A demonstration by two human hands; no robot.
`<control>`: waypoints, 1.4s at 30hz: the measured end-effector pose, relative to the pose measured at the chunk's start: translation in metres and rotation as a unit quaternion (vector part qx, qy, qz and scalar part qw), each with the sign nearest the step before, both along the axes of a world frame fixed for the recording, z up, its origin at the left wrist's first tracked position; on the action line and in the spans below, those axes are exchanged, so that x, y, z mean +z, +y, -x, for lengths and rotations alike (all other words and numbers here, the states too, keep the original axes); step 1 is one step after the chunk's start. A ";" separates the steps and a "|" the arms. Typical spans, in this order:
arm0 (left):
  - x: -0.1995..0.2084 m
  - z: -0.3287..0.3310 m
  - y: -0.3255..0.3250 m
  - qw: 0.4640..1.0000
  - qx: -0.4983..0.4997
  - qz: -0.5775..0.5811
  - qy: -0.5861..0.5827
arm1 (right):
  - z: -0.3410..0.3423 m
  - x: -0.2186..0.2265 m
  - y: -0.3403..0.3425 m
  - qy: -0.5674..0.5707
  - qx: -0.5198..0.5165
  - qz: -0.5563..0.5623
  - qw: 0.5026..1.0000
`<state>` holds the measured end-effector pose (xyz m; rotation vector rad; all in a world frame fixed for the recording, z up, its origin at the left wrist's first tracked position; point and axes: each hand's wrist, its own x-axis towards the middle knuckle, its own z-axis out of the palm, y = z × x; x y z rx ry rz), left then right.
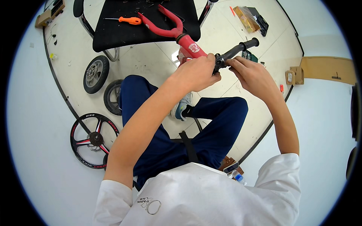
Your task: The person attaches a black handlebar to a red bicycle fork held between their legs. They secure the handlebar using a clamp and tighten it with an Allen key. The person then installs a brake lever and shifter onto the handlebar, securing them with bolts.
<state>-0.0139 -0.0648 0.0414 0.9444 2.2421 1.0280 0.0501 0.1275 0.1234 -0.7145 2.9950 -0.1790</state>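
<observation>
Between both hands, out past the knees: black clamp (218, 64), where red frame (193, 47) meets dark handlebar (237, 49). Red fork (176, 32) reaches over black chair seat (113, 36), near orange screwdriver (130, 20). Three wheels sit off left, clear of the work. Left hand (200, 72) curled around the frame end; right hand (249, 75) pinching at the clamp, wrist bent, anything between fingertips hidden. Far right: cardboard boxes (296, 75), contents not visible.

In front stands the chair (117, 37); on it lies the screwdriver (130, 20), to the left of the fork (173, 33). The handlebar (238, 49) is to the right of the fork. Three wheels (96, 139) are at left, the boxes (298, 75) at right.
</observation>
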 end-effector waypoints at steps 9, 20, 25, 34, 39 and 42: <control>-0.010 0.001 0.004 0.999 0.004 -0.024 0.027 | 0.006 -0.004 -0.002 0.009 0.004 -0.090 0.996; 0.004 0.002 0.001 1.000 0.003 -0.008 -0.019 | 0.009 0.003 -0.004 -0.030 -0.074 0.108 0.991; 0.004 0.002 0.001 1.000 0.001 -0.007 -0.022 | 0.008 -0.011 0.007 -0.018 -0.028 0.085 0.996; 0.001 0.000 0.002 1.000 0.000 -0.025 -0.016 | 0.018 -0.006 -0.003 -0.027 -0.039 -0.101 0.994; -0.002 0.002 0.002 1.000 0.001 -0.018 -0.007 | 0.013 0.009 -0.004 -0.034 -0.014 0.015 0.999; -0.002 0.002 0.004 1.000 0.001 -0.020 -0.011 | 0.012 0.000 0.003 -0.012 0.015 -0.050 0.999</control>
